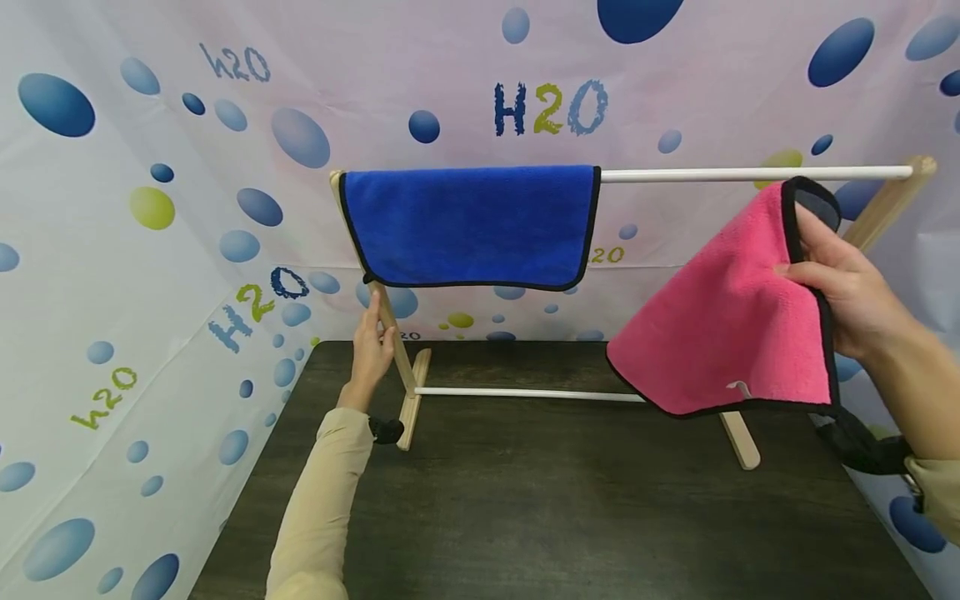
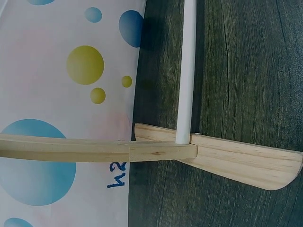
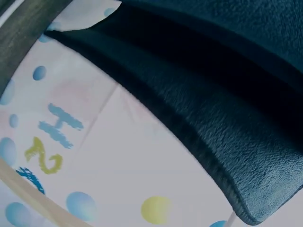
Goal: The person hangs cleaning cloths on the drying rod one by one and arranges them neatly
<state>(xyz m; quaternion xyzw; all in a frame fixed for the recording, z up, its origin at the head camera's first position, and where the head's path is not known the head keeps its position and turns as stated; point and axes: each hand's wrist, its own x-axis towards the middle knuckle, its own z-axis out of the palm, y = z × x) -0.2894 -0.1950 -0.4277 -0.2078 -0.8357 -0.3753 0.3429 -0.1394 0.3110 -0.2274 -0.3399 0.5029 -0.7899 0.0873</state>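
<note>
A pink towel (image 1: 723, 317) with black edging hangs from my right hand (image 1: 847, 283), which grips its right side, thumb on the pink face. Its top corner folds over beside the upper white rod (image 1: 675, 175), showing a dark grey back. In the right wrist view the towel's dark underside (image 3: 199, 109) fills much of the picture; the hand is out of sight there. A blue towel (image 1: 472, 225), also black-edged, drapes over the rod's left half. My left hand (image 1: 369, 346) touches the rack's left wooden post (image 1: 393, 342) with extended fingers, just below the blue towel's corner.
The wooden rack stands on a dark table (image 1: 525, 508). A lower white rod (image 1: 525, 392) joins its sides above the left foot (image 2: 246, 163) and right foot (image 1: 741, 439). Behind hangs a bubble-printed curtain (image 1: 450, 50). The right post (image 1: 888, 204) is partly behind my right hand.
</note>
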